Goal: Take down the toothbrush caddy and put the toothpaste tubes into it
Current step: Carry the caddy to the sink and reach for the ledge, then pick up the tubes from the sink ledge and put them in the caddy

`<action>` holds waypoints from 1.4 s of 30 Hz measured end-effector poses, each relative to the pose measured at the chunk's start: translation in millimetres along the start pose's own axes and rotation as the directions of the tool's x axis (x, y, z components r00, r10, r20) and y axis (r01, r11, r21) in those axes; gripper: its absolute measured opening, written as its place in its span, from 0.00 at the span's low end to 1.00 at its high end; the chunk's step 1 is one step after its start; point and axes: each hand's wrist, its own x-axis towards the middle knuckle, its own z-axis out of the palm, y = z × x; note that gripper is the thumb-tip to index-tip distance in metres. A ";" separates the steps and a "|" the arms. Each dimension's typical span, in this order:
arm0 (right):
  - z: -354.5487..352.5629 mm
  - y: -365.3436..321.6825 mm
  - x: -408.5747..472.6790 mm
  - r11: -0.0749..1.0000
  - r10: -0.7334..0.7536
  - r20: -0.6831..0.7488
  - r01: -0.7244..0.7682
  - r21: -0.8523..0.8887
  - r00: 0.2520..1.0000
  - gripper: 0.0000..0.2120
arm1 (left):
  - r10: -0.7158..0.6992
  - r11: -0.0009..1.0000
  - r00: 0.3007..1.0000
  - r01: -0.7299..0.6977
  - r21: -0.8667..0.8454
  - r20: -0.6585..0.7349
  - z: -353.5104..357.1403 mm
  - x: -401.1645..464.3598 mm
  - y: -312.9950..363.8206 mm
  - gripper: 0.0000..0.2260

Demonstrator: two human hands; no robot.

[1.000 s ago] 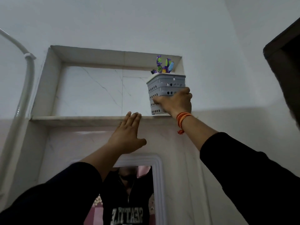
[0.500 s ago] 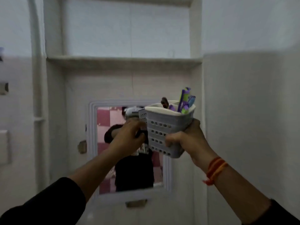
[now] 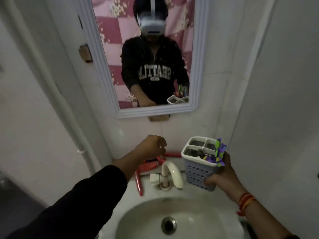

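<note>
My right hand (image 3: 222, 176) grips a grey perforated toothbrush caddy (image 3: 198, 171) with a white divided top, held upright over the right side of the sink ledge. Purple and green toothbrushes (image 3: 218, 153) stick out of its right compartment. Several red toothpaste tubes (image 3: 148, 167) lie on the ledge behind and left of the tap, one long tube (image 3: 138, 182) reaching toward me. My left hand (image 3: 151, 146) hovers just above those tubes, fingers curled loosely, nothing visible in it.
A cream tap (image 3: 170, 175) stands at the back of the white sink (image 3: 143, 213), between the tubes and the caddy. A white-framed mirror (image 3: 196, 66) hangs above, showing a person. White walls close in on both sides; a pipe (image 3: 57, 94) runs down the left.
The caddy came off the high shelf and is down at sink level in my right hand. My left hand left the caddy and moved over the red tubes. My view dropped to the sink.
</note>
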 end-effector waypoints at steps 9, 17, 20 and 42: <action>12.1 92.1 10.4 0.970 0.198 0.118 -0.177 -0.165 0.973 0.53 | -0.021 0.965 0.984 -0.027 0.259 0.179 76.7 46.4 -46.2 0.17; 8.5 132.6 17.6 0.929 0.318 0.207 -0.260 -0.262 0.925 0.44 | 0.056 0.679 0.924 -0.314 0.664 0.379 100.6 86.7 -30.5 0.15; 7.9 134.4 24.0 0.935 0.317 0.203 -0.269 -0.232 0.926 0.39 | 0.051 0.609 0.914 -0.348 0.713 0.402 108.1 93.0 -29.7 0.13; 23.2 143.1 15.4 0.992 0.123 0.160 -0.124 -0.006 0.979 0.49 | 0.083 0.873 0.943 -0.225 0.433 0.322 49.1 13.5 130.0 0.11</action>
